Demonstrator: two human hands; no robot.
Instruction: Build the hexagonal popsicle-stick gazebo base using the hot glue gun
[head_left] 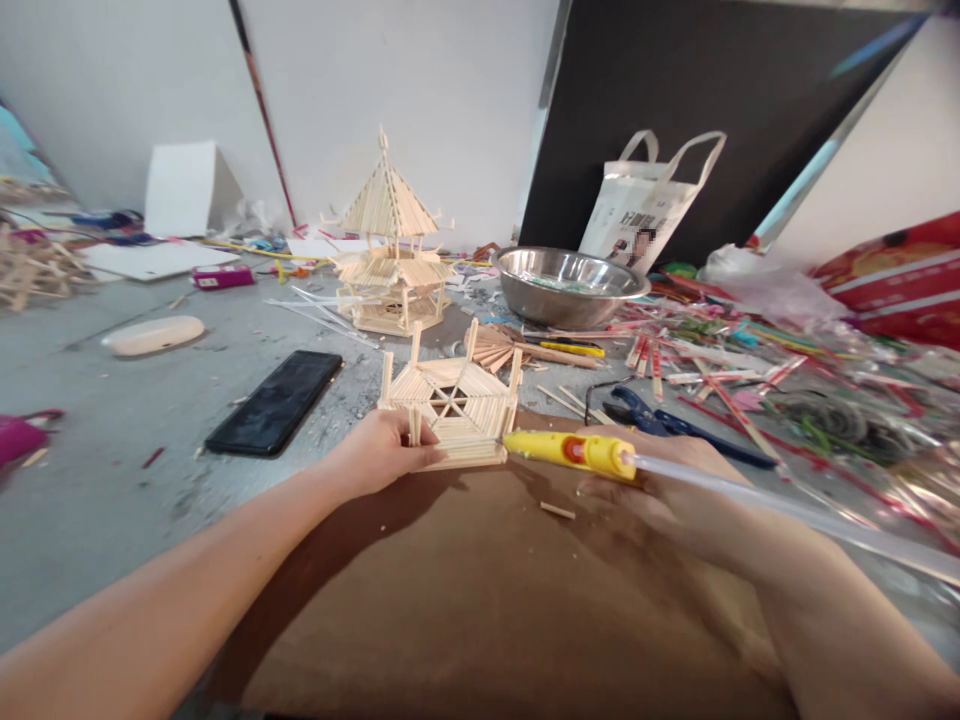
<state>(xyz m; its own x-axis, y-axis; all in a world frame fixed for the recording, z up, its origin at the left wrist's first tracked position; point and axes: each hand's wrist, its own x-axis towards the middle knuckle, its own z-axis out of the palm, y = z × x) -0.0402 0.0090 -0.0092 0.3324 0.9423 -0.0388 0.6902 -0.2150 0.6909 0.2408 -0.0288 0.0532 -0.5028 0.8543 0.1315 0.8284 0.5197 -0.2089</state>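
Observation:
My left hand (379,452) is closed on the near left corner of a small hexagonal structure of wooden sticks (450,400), which rests at the far edge of a brown board (465,600). My right hand (667,480) grips a yellow hot glue gun (570,450) with a clear glue stick (787,505) out of its back. The gun's nozzle touches the structure's near right corner. A finished stick pagoda (390,255) stands farther back on the grey table (112,480).
A black phone (276,402) lies left of the structure, and a steel bowl (570,285) sits behind it. Blue-handled pliers (660,418), loose sticks (499,350) and red wrappers (750,370) litter the right side. A white bag (645,205) leans on a black panel.

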